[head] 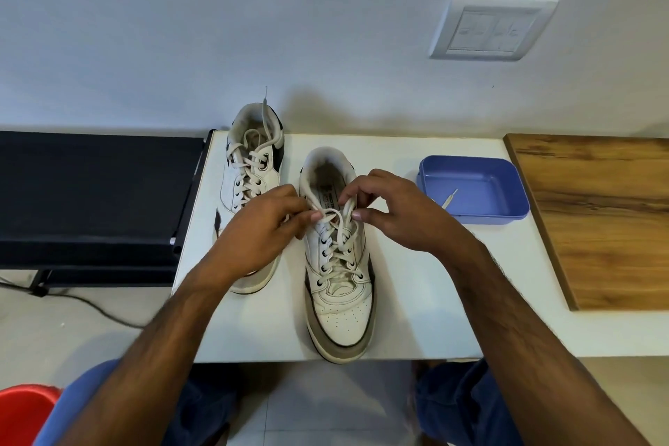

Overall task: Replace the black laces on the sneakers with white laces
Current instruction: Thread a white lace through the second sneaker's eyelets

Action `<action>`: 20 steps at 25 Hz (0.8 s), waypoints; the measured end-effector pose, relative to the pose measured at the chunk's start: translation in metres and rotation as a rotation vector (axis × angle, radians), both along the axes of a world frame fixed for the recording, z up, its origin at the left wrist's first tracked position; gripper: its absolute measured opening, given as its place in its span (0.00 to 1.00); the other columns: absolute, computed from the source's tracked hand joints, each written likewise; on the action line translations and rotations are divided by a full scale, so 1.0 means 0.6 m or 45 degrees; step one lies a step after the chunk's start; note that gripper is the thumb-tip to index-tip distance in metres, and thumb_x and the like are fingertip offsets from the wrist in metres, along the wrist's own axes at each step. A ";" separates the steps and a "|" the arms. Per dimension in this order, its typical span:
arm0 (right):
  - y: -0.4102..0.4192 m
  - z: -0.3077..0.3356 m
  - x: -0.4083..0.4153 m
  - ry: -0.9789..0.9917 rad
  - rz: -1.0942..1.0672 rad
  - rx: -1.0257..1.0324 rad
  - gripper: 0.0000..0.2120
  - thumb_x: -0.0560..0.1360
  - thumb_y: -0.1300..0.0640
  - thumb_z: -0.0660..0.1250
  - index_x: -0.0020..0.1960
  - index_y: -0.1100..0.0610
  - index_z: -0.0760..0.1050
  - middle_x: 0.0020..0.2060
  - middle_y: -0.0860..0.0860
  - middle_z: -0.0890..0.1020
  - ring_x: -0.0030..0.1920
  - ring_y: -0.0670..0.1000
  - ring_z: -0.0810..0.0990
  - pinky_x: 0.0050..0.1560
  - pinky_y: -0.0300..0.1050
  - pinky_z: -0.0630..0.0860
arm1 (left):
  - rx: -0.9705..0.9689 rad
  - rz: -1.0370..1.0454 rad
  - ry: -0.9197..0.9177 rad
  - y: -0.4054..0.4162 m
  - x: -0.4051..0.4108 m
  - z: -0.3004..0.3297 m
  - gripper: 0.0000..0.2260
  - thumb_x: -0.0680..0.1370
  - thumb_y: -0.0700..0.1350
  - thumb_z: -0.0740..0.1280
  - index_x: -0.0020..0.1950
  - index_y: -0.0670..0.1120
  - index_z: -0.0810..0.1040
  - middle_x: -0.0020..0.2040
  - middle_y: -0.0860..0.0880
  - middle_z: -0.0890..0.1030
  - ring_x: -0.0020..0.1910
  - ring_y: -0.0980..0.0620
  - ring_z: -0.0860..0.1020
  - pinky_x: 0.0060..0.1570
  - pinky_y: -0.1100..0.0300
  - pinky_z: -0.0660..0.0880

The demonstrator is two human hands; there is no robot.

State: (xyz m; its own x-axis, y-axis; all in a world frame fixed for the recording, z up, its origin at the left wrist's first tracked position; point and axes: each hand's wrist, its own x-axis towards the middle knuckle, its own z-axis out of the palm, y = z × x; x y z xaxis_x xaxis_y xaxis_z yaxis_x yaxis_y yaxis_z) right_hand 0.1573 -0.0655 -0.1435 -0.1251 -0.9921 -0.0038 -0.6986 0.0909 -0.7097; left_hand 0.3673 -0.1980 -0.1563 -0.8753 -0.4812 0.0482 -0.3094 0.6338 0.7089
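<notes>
Two white sneakers stand on the white table (416, 319), toes toward me. The right sneaker (340, 304) is threaded with a white lace (338, 250) up its eyelets. My left hand (264, 228) pinches one end of that lace near the tongue. My right hand (391, 214) pinches a loop of the same lace at the top eyelets. The left sneaker (249, 170), partly behind my left hand, also carries a white lace with loose loops at its collar. No black lace is in sight.
A blue plastic tray (506, 206) sits right of the sneakers, with a white lace tip (449, 197) lying in it. A wooden board (597, 214) covers the table's right end. A black rack (94, 192) stands left of the table. A red object (25, 413) shows at the bottom left.
</notes>
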 end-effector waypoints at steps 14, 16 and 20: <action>0.012 0.004 -0.003 -0.226 -0.127 0.077 0.15 0.77 0.62 0.73 0.59 0.52 0.73 0.44 0.49 0.82 0.47 0.43 0.79 0.52 0.34 0.74 | 0.190 0.122 0.070 0.009 0.009 0.011 0.11 0.79 0.56 0.67 0.51 0.51 0.71 0.44 0.53 0.78 0.36 0.58 0.75 0.35 0.68 0.69; 0.010 0.005 0.000 -0.220 -0.165 0.122 0.14 0.76 0.61 0.75 0.56 0.52 0.73 0.41 0.48 0.83 0.43 0.43 0.80 0.47 0.34 0.74 | 0.107 0.128 0.014 0.008 0.007 0.003 0.12 0.78 0.54 0.70 0.54 0.52 0.69 0.45 0.56 0.78 0.41 0.60 0.77 0.38 0.67 0.71; 0.008 0.014 -0.007 -0.141 -0.256 0.094 0.06 0.73 0.58 0.77 0.47 0.51 0.82 0.37 0.45 0.84 0.42 0.44 0.81 0.46 0.41 0.76 | -0.026 0.162 0.042 -0.008 0.013 -0.002 0.10 0.78 0.51 0.72 0.53 0.50 0.74 0.42 0.56 0.78 0.42 0.56 0.76 0.41 0.62 0.72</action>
State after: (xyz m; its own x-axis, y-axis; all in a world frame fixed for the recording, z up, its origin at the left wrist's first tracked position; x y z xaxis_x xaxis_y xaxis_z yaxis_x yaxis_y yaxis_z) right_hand 0.1532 -0.0606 -0.1349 -0.3148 -0.9439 -0.0999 -0.5798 0.2745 -0.7672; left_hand 0.3748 -0.2027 -0.1573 -0.8049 -0.5870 0.0871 -0.3648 0.6053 0.7074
